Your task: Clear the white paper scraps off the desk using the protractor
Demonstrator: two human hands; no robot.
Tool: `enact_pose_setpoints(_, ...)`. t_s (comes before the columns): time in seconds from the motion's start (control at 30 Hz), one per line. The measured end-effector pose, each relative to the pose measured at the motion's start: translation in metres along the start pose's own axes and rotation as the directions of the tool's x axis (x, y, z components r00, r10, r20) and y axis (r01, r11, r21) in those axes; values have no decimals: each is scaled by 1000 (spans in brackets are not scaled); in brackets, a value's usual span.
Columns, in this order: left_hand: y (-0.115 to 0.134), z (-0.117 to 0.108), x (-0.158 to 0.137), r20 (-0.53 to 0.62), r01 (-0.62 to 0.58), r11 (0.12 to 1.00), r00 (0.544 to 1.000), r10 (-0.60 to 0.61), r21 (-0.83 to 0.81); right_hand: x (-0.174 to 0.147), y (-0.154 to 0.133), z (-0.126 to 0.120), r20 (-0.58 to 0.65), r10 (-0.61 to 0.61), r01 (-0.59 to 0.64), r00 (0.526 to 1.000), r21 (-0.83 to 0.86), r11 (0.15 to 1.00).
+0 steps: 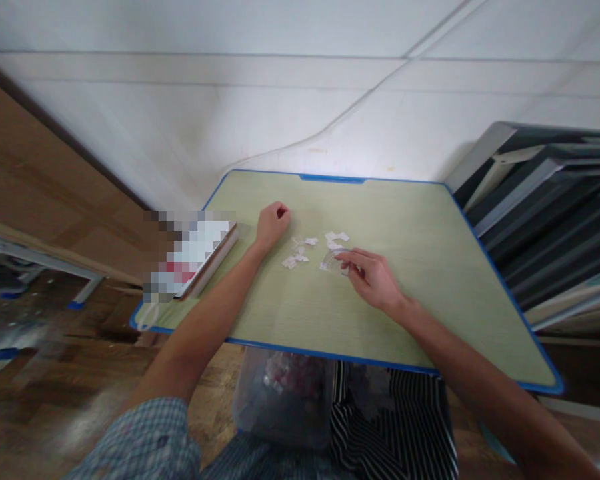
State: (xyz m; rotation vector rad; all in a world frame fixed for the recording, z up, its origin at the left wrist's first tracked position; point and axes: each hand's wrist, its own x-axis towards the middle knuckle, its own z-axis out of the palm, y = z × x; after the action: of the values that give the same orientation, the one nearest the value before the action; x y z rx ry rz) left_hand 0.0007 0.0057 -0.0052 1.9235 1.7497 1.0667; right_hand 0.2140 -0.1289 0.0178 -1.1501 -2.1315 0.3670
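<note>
My right hand pinches a clear plastic protractor between thumb and fingers, low over the table. The protractor's curved edge shows to the left of the fingertips; the rest is hidden by the hand. Beside and behind it lie torn white paper scraps. More paper scraps are scattered between my two hands. My left hand rests on the table to the left of the scraps, its fingers curled into a loose fist with nothing visible in them.
The pale green table has a blue rim. At its left edge lies a box-like object, partly blurred out. Dark framed panels lean on the right. A clear plastic bin stands below the front edge. A cable runs along the wall.
</note>
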Motion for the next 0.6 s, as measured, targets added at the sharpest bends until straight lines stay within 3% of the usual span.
enact_pose_setpoints(0.4,0,0,0,-3,-5,1000,1000,5,-5,-1,0,-2,-39,-83,76,996,-147,986)
enact_pose_setpoints(0.6,-1,0,0,-7,-12,1000,1000,12,1,-3,1,-2,-78,-166,154,983,-136,979)
